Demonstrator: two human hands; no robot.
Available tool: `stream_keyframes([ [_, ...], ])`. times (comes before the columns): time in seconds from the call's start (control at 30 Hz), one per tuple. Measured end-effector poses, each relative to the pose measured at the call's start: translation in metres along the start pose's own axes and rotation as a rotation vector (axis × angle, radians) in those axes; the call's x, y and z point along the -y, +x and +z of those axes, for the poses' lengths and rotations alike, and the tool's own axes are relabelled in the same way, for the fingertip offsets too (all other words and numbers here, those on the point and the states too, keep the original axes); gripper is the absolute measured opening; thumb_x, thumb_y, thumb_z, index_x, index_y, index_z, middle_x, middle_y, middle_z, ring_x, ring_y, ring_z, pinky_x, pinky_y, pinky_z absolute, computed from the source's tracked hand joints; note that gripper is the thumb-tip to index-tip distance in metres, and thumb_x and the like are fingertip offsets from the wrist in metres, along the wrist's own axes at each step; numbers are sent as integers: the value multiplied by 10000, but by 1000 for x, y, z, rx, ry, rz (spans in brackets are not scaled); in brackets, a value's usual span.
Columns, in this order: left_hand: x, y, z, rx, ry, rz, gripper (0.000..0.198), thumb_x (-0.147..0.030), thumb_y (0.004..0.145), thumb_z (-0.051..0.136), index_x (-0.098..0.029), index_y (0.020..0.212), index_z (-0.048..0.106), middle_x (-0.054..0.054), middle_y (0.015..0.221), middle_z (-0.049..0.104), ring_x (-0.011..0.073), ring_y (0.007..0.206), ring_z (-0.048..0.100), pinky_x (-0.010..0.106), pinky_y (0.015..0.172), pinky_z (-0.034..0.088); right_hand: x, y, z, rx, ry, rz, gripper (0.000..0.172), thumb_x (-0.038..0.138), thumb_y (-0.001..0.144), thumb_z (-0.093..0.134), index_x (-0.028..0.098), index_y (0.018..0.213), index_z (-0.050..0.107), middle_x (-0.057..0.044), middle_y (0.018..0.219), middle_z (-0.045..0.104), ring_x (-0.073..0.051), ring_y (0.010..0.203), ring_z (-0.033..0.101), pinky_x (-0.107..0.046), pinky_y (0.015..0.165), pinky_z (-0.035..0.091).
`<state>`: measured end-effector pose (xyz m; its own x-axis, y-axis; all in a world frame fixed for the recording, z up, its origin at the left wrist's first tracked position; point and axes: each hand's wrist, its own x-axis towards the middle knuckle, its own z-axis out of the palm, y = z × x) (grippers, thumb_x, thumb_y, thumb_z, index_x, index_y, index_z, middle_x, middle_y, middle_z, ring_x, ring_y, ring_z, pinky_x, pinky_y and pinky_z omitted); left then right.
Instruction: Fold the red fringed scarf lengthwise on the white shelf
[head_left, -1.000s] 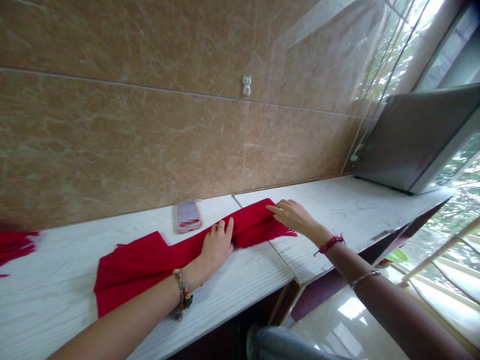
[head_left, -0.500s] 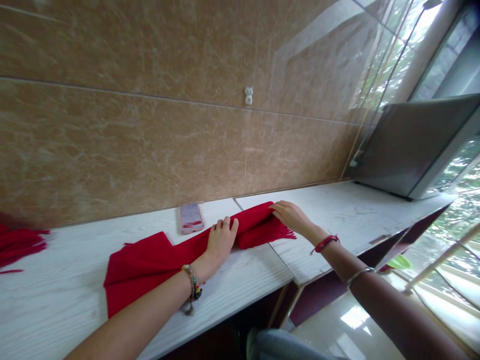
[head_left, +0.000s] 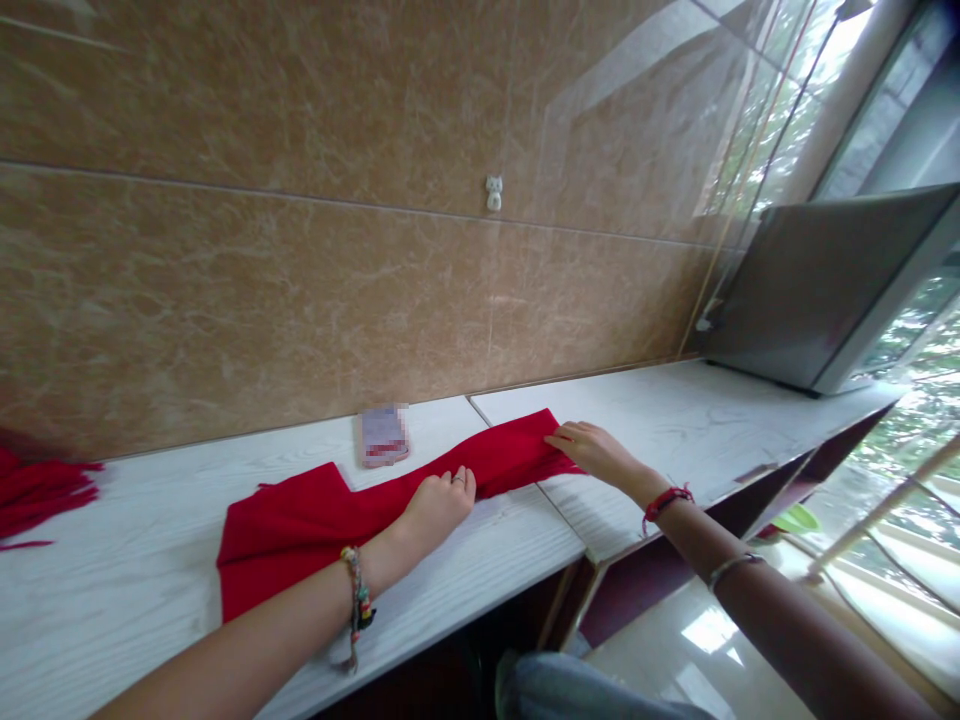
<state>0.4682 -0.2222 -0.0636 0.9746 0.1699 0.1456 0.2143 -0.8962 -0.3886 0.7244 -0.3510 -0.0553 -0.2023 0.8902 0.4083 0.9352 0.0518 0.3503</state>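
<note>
A red fringed scarf (head_left: 292, 530) lies partly folded along the white countertop. Its left part is wide and angular, while the right part narrows into a folded strip. My left hand (head_left: 441, 503), with a ring and a beaded bracelet, has its fingers curled on the near edge of the strip. At the strip's right end, my right hand (head_left: 589, 448) pinches the cloth near the fringe, most of which is tucked under or behind the fingers. Both thumbs are largely hidden.
A phone (head_left: 383, 437) lies behind the scarf by the tiled wall. More red fringed cloth (head_left: 45, 490) sits at the far left. A grey boxy appliance (head_left: 810, 290) stands at the right end of the white countertop (head_left: 675, 430). A small white cat figure (head_left: 493, 193) is on the wall.
My left hand has moved from the top of the strip down to its near edge. My right hand has shifted slightly nearer, and the strip's far edge now lies flatter, with less fringe showing.
</note>
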Motion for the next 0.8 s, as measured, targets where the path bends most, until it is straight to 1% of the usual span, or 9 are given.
stream_keyframes([
  [0.13, 2, 6, -9, -88, -159, -98, 215, -149, 857, 392, -108, 948, 582, 127, 958, 607, 226, 874, 592, 347, 727, 491, -1, -1, -4, -57, 203, 83, 309, 56, 741, 448, 154, 973, 627, -89, 944, 625, -186, 878, 561, -331, 796, 461],
  [0.2, 6, 18, -18, -179, -243, -168, 272, -222, 885, 348, -112, 1010, 564, 125, 1045, 573, 212, 911, 575, 346, 791, 470, -4, 8, -8, -113, 313, 108, 302, 88, 753, 441, 175, 977, 624, -78, 981, 621, -184, 944, 550, -347, 840, 453],
  [0.3, 7, 42, -21, -238, -345, -162, 370, -220, 897, 301, -83, 1213, 438, 139, 1254, 458, 208, 1110, 467, 345, 931, 382, -7, 31, -5, -177, 341, 211, 298, 188, 841, 391, 159, 1066, 584, -104, 1078, 598, -188, 1023, 533, -368, 895, 432],
  [0.37, 4, 59, -14, -200, -402, -126, 427, -242, 900, 291, -73, 1287, 351, 132, 1347, 368, 216, 1232, 333, 373, 998, 303, -6, 44, 6, -121, 268, 251, 339, 230, 878, 354, 117, 1146, 530, -143, 1162, 556, -199, 1088, 502, -374, 922, 413],
  [0.43, 1, 70, -4, -124, -449, -98, 456, -276, 906, 266, -86, 1319, 305, 112, 1393, 304, 220, 1278, 250, 411, 1020, 258, -4, 48, 25, -1, 183, 217, 352, 219, 883, 354, 88, 1176, 496, -177, 1208, 520, -218, 1137, 467, -394, 926, 409],
  [0.5, 0, 76, 6, -54, -478, -69, 465, -301, 913, 231, -108, 1333, 285, 95, 1411, 270, 218, 1294, 214, 439, 1027, 231, -3, 44, 46, 101, 123, 144, 324, 163, 862, 381, 92, 1146, 519, -183, 1216, 514, -229, 1156, 450, -409, 919, 416],
  [0.6, 1, 79, 14, 6, -499, -20, 475, -316, 918, 197, -127, 1349, 259, 89, 1422, 244, 214, 1303, 191, 453, 1032, 202, -4, 31, 73, 153, 85, 90, 317, 89, 835, 383, 104, 1101, 555, -184, 1223, 508, -237, 1160, 446, -407, 917, 427],
  [0.7, 2, 82, 17, 44, -513, 6, 481, -324, 918, 190, -134, 1357, 245, 91, 1424, 234, 210, 1310, 170, 448, 1034, 191, -6, 22, 85, 173, 66, 106, 324, 87, 844, 365, 80, 1111, 549, -209, 1230, 492, -254, 1174, 427, -400, 917, 430],
  [0.8, 2, 85, 19, 61, -527, -1, 484, -332, 922, 178, -136, 1360, 233, 98, 1424, 233, 201, 1314, 155, 446, 1032, 190, -6, 21, 83, 204, 61, 106, 335, 77, 843, 362, 85, 1129, 536, -211, 1250, 472, -259, 1193, 400, -405, 918, 424],
])
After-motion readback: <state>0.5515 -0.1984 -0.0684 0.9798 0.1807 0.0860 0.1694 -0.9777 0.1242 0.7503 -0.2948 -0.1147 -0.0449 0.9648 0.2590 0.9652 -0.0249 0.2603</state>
